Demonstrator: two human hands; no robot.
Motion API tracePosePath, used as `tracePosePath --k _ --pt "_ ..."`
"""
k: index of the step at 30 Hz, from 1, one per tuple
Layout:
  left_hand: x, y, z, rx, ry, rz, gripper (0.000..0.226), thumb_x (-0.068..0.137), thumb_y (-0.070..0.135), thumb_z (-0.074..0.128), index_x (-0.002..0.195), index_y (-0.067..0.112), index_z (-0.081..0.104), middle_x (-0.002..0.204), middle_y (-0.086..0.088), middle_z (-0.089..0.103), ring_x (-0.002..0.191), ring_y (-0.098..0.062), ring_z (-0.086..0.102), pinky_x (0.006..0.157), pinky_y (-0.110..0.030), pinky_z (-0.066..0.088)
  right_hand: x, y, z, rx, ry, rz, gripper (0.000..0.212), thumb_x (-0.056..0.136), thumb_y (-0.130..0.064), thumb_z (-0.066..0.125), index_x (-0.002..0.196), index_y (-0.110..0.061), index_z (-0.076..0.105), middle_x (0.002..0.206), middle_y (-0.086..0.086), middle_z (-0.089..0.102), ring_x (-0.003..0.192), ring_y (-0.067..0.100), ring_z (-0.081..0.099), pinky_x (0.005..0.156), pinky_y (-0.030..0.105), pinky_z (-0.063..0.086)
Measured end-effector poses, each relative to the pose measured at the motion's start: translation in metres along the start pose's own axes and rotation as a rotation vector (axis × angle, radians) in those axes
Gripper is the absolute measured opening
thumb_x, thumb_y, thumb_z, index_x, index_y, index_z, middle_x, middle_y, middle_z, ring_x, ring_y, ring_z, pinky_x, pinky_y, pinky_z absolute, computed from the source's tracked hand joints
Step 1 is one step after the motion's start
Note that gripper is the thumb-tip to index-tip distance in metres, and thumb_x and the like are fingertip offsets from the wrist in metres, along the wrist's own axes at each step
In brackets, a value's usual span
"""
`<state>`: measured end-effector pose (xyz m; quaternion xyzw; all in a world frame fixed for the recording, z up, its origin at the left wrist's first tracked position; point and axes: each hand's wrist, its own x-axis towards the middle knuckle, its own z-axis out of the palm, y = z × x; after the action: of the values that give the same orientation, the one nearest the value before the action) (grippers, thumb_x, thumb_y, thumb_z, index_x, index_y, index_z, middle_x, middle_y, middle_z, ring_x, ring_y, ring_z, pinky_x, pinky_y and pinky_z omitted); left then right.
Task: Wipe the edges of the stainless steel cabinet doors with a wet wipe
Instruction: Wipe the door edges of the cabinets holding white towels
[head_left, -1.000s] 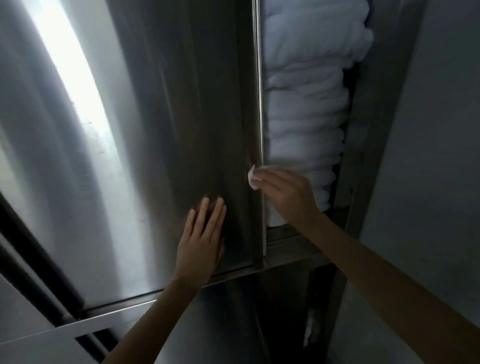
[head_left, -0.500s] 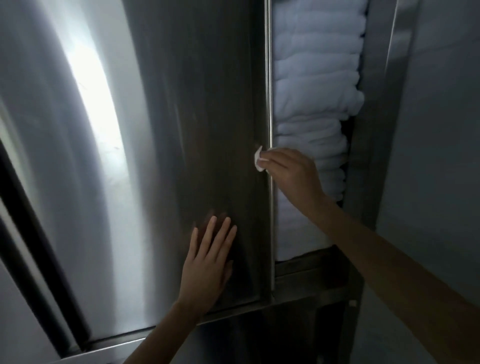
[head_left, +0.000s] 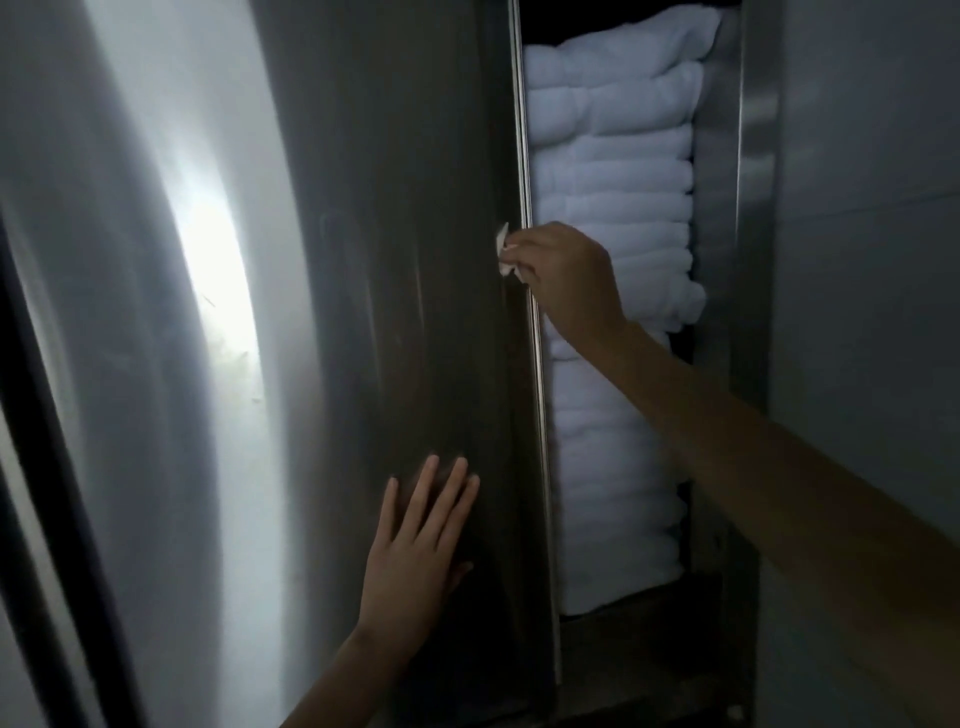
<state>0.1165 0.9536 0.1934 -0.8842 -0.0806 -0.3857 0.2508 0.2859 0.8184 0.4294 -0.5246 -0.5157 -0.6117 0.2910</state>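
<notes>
A tall stainless steel cabinet door (head_left: 395, 260) fills the left and middle of the view, its right vertical edge (head_left: 530, 332) shining as a thin strip. My right hand (head_left: 569, 280) pinches a small white wet wipe (head_left: 504, 254) against that edge at mid height. My left hand (head_left: 415, 551) presses flat on the door's lower face, fingers straight and pointing up.
Behind the door's edge the cabinet stands open, packed with a stack of folded white towels (head_left: 613, 156). A steel frame post (head_left: 753, 208) bounds the opening on the right, with a grey wall (head_left: 872, 260) beyond. A dark vertical strip (head_left: 47, 467) runs down the far left.
My right hand has slid the wipe upward along the door's edge. The view has tilted up, so my left hand sits lower in the frame, still flat on the door.
</notes>
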Motion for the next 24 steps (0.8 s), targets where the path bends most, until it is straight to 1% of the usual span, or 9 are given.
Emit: tracePosePath --k 2,4,8,10,13,15,18,22,24 --pt "-0.001 0.0 -0.001 -0.005 0.006 -0.006 0.107 0.064 0.042 0.085 0.15 0.014 0.029 0.159 -0.008 0.025 0.147 -0.032 0.019 0.112 -0.056 0.019 -0.012 -0.009 0.007 0.018 0.052 0.111 0.012 0.077 -0.002 0.062 0.079 -0.003 0.074 0.082 0.013 0.072 0.072 0.031 0.067 0.059 0.04 0.057" --pt "-0.001 0.001 -0.002 -0.012 0.003 -0.013 0.109 0.062 0.041 0.086 0.15 0.014 0.029 0.16 -0.008 0.023 0.147 -0.032 0.019 0.112 -0.056 0.019 -0.054 -0.025 0.012 0.045 0.018 0.155 0.02 0.083 -0.009 0.052 0.079 -0.004 0.072 0.081 0.014 0.069 0.072 0.032 0.065 0.059 0.039 0.055" --pt "-0.001 0.002 -0.001 -0.011 0.012 -0.01 0.115 0.059 0.042 0.088 0.151 0.013 0.026 0.161 -0.007 0.012 0.148 -0.032 0.014 0.115 -0.055 0.011 -0.118 -0.036 0.002 0.047 -0.083 -0.042 0.012 0.077 -0.001 0.065 0.083 -0.004 0.074 0.09 0.011 0.072 0.081 0.026 0.069 0.073 0.034 0.055" --pt "-0.001 0.002 0.0 -0.013 0.014 -0.008 0.119 0.059 0.042 0.088 0.153 0.013 0.021 0.162 -0.008 0.011 0.148 -0.032 0.012 0.116 -0.055 0.009 -0.098 -0.026 -0.001 0.059 -0.099 -0.076 0.014 0.075 -0.003 0.062 0.081 -0.004 0.074 0.086 0.01 0.072 0.077 0.026 0.069 0.068 0.033 0.056" --pt "-0.001 0.002 0.001 -0.007 0.014 -0.006 0.12 0.061 0.043 0.086 0.154 0.013 0.017 0.161 -0.008 0.009 0.148 -0.032 0.009 0.116 -0.054 0.008 -0.059 -0.024 0.001 0.072 -0.021 0.042 0.025 0.078 -0.01 0.05 0.079 -0.002 0.074 0.084 0.012 0.072 0.073 0.027 0.069 0.065 0.034 0.058" --pt "-0.001 0.003 0.001 0.0 0.013 -0.009 0.114 0.063 0.043 0.085 0.153 0.012 0.021 0.162 -0.008 0.009 0.149 -0.032 0.01 0.115 -0.056 0.011 -0.064 -0.034 0.006 0.08 0.006 0.174 0.022 0.079 -0.006 0.053 0.084 0.0 0.074 0.088 0.014 0.072 0.077 0.028 0.068 0.07 0.034 0.057" --pt "-0.001 0.003 0.0 0.012 0.006 -0.005 0.108 0.066 0.041 0.084 0.152 0.011 0.025 0.162 -0.01 0.013 0.148 -0.034 0.012 0.113 -0.058 0.017 -0.123 -0.06 0.014 0.082 -0.056 0.292 0.02 0.08 -0.007 0.057 0.091 -0.001 0.073 0.094 0.012 0.071 0.085 0.026 0.067 0.077 0.035 0.057" --pt "0.001 0.004 -0.002 0.004 0.004 -0.003 0.109 0.062 0.039 0.086 0.15 0.01 0.029 0.159 -0.011 0.023 0.147 -0.034 0.016 0.112 -0.059 0.019 -0.219 -0.09 0.007 0.145 -0.145 0.217 0.021 0.085 -0.011 0.056 0.085 -0.005 0.075 0.092 0.008 0.072 0.087 0.019 0.066 0.085 0.025 0.049" --pt "0.0 0.003 -0.002 -0.003 -0.014 0.005 0.118 0.056 0.044 0.089 0.15 0.009 0.028 0.16 -0.011 0.022 0.147 -0.035 0.015 0.112 -0.06 0.017 -0.265 -0.102 0.001 0.187 -0.259 0.187 0.019 0.083 -0.011 0.057 0.08 -0.007 0.075 0.089 0.005 0.072 0.084 0.018 0.065 0.081 0.024 0.05"
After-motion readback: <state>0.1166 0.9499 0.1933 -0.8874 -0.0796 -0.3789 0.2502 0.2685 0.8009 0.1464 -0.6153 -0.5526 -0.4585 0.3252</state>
